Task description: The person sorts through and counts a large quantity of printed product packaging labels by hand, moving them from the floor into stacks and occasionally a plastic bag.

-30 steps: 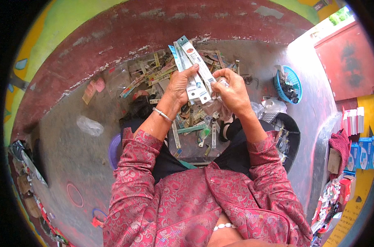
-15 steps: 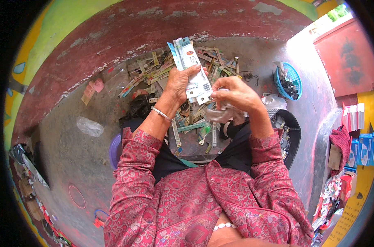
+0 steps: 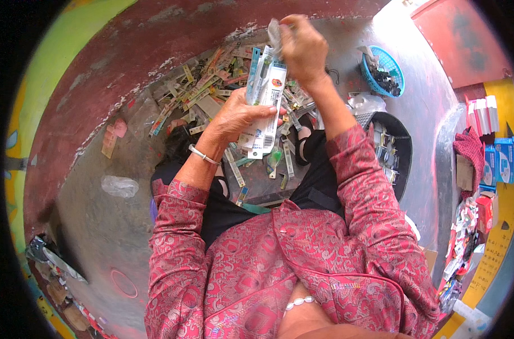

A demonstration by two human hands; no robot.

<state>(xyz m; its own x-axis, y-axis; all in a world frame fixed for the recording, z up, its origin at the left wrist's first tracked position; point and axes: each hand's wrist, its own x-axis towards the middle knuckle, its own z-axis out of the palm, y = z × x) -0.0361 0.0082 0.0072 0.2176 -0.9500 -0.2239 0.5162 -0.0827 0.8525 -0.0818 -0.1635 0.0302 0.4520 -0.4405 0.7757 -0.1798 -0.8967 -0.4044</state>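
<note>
My left hand (image 3: pixel 234 117) is closed around a few long printed packaging cards (image 3: pixel 272 101), white and pale blue, with the thumb across their front. They stand nearly upright before me, and one shows a small round hole at its lower end. Above their top end, my right hand (image 3: pixel 306 52) is closed on a crumpled greyish piece (image 3: pixel 275 38), thin and cloth-like or plastic. Motion blurs it a little, so its exact kind is unclear. Behind and below the cards spreads a loose heap of similar card strips (image 3: pixel 203 85) on the floor.
A blue plastic basket (image 3: pixel 402 76) with dark items stands at the far right. Nearer, by my right leg, a black tub (image 3: pixel 405 161) holds small packaged pieces. A clear plastic bag (image 3: pixel 120 186) lies left on the floor. Blue boxes (image 3: pixel 504 161) line the right side.
My right hand has risen from the cards' lower end to above their top, carrying the crumpled piece. The cards in my left hand now stand straighter and slightly lower.
</note>
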